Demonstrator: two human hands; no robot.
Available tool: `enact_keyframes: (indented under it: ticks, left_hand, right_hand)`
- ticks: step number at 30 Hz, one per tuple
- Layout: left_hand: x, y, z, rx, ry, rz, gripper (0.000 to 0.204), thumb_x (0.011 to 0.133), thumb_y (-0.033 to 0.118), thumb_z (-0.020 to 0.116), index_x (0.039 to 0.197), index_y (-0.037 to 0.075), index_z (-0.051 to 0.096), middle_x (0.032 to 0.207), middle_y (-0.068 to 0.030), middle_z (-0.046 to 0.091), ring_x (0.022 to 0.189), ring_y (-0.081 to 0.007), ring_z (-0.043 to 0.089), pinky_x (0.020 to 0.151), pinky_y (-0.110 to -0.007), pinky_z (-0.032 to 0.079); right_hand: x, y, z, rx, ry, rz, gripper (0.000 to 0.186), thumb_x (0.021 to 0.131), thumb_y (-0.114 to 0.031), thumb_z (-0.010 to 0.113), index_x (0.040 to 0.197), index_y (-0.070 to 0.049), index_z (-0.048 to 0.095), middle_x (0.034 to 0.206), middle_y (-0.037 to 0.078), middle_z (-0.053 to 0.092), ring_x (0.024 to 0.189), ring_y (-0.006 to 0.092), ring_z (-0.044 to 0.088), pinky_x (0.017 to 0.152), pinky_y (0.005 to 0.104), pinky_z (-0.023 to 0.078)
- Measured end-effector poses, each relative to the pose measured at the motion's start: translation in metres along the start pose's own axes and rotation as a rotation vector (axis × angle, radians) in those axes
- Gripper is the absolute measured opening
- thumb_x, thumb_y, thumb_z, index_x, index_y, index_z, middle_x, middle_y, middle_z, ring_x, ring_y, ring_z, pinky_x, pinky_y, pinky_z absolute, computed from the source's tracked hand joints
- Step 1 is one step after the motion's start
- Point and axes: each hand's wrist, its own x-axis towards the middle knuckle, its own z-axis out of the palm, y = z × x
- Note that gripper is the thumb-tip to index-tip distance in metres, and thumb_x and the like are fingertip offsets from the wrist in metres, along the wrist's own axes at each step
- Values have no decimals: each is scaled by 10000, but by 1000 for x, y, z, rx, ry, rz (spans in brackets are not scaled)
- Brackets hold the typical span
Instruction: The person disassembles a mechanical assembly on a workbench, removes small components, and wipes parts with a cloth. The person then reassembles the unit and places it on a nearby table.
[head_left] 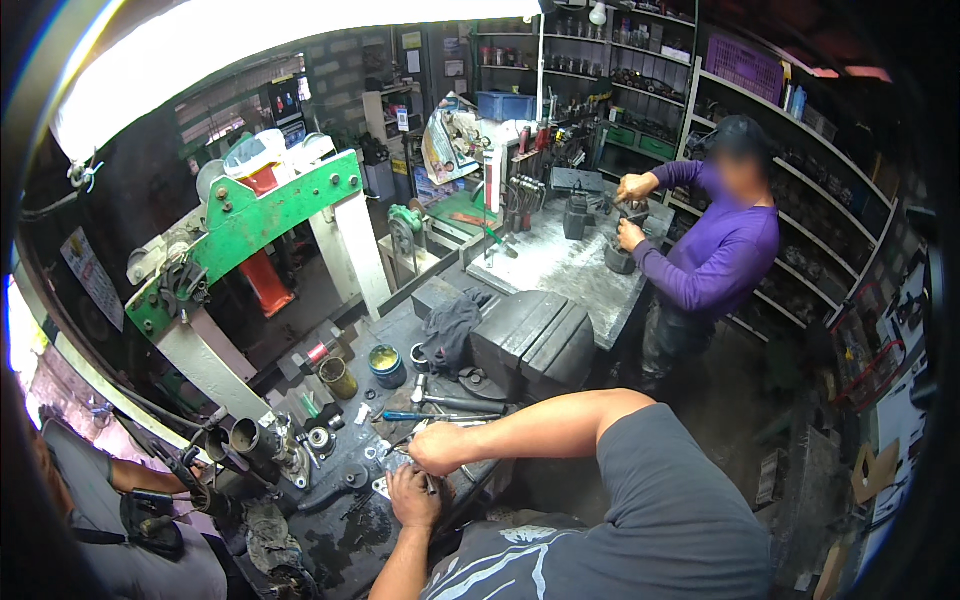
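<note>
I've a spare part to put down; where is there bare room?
The bright tabletop has room between the big dark block and black box; the dark bench top, between the crumpled grey material and left forearm, though stained. Crowded: around the right hand and left hand, among tools, and by the blue tin.

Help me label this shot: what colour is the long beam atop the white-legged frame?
Green; the beam shows best in the head view.
</note>
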Motion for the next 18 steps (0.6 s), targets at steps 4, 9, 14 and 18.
enact_keyframes:
  ticks: [4,9,14,18]
  left_hand:
    - [-1,3,-2,-106,75,-8,189,887,272,797,970,102,792,1191,-87,718,1311,-336,616,1270,-615,337]
    - [-1,3,-1,-1,25,50,208,870,231,800,1032,102,779,1189,-96,716,1288,-339,625,1256,-623,361]
    - [-1,0,0,-48,39,-5,197,881,247,776,1028,118,799,1209,-84,717,1315,-333,624,1282,-607,332]
    - [-1,-2,2,-21,27,27,223,877,264,786,1043,116,790,1233,-92,706,1321,-339,610,1279,-604,339]
  right_hand:
    - [2,13,5,-136,261,-379,189,820,-308,751,824,-125,796,875,123,769,783,327,758,891,447,586]
    - [2,10,3,35,-48,-82,183,838,-287,750,793,-115,789,708,110,703,803,324,753,936,426,589]
    - [0,9,-5,92,262,-238,228,837,-297,764,853,-79,831,844,162,762,959,356,777,897,485,603]
    - [-3,14,-7,-297,213,-613,207,803,-298,782,779,-93,792,830,129,762,875,287,764,944,450,569]
